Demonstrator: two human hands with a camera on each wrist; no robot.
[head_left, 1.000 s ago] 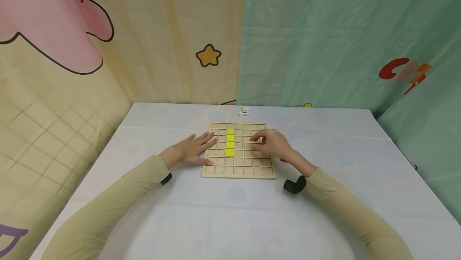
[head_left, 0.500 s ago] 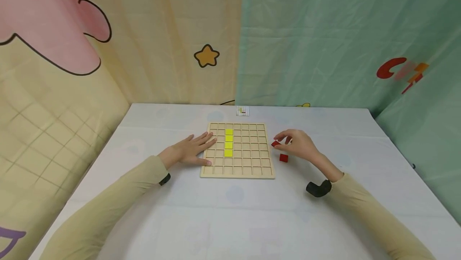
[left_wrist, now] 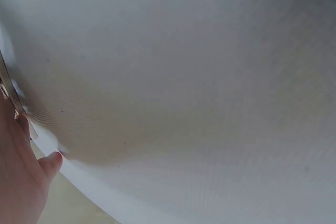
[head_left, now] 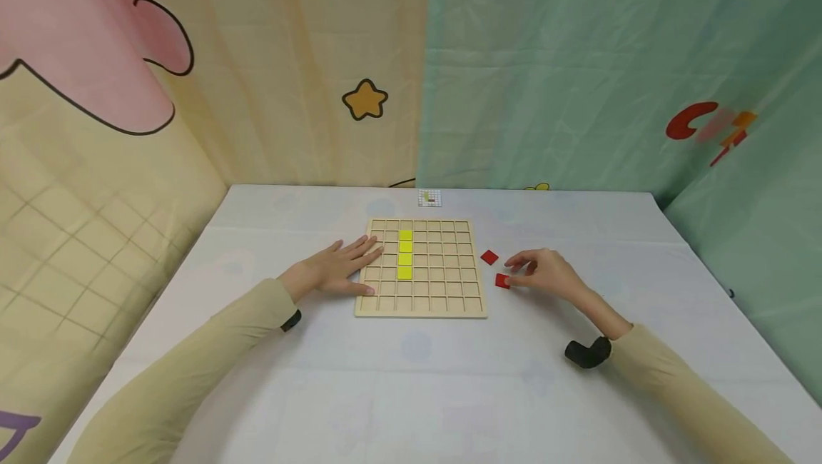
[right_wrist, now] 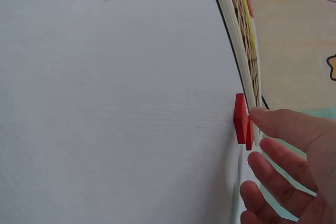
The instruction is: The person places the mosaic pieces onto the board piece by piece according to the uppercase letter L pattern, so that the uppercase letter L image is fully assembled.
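Note:
A square wooden grid board (head_left: 447, 308) lies on the table. Several yellow tiles (head_left: 405, 254) fill a column in its left half. My left hand (head_left: 334, 268) rests flat with spread fingers over the board's left edge; in the left wrist view that hand (left_wrist: 21, 166) shows only in part. Right of the board lie two red square tiles, the farther red tile (head_left: 489, 257) turned like a diamond and the nearer red tile (head_left: 501, 280) beside my right hand (head_left: 549, 275). In the right wrist view the thumb (right_wrist: 283, 124) is by the red tiles (right_wrist: 240, 119), its fingers apart from it.
A small card (head_left: 429, 198) printed with a coloured grid lies at the table's back edge. White cloth covers the table (head_left: 411, 392). Patterned curtains (head_left: 321, 21) hang behind and on both sides.
My right hand has moved right from above the board to the red tiles, first at the farther one, now at the nearer one. My left hand stays on the board's edge.

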